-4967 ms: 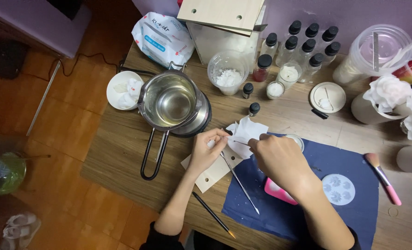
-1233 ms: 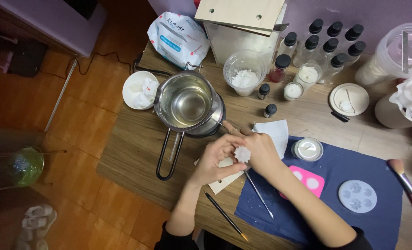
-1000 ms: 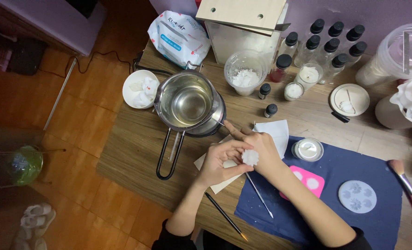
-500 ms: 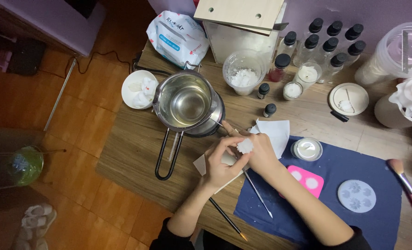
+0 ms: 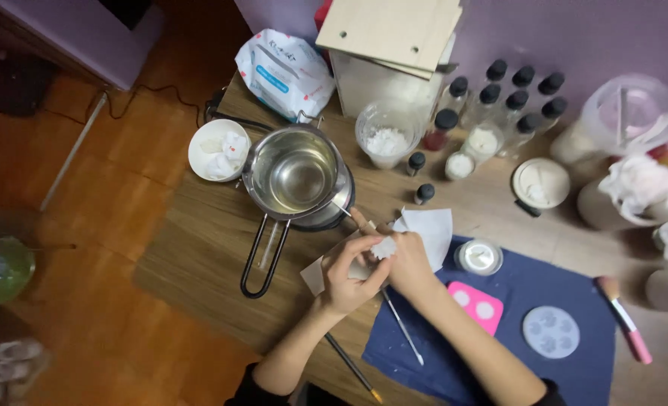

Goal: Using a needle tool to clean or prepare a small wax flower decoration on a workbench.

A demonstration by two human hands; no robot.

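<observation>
While pinched between both hands, small white piece (image 5: pixel 383 248) up above bench (image 5: pixel 199 248), just right of metal pot (image 5: pixel 295 174). Left hand (image 5: pixel 347 274) curled shut on it from near side; right hand (image 5: pixel 409 265) closed on its right edge. Looks light, thin and easy to crack, so best held softly by edges. White paper (image 5: pixel 428 229) just behind. Blue mat (image 5: pixel 514 289) on right, with pink mould (image 5: pixel 475 307) and round grey mould (image 5: pixel 550 331). Brown wood floor (image 5: pixel 86 195) to left.

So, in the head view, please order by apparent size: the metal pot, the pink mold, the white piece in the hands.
1. metal pot
2. pink mold
3. white piece, between both hands' fingertips
</observation>
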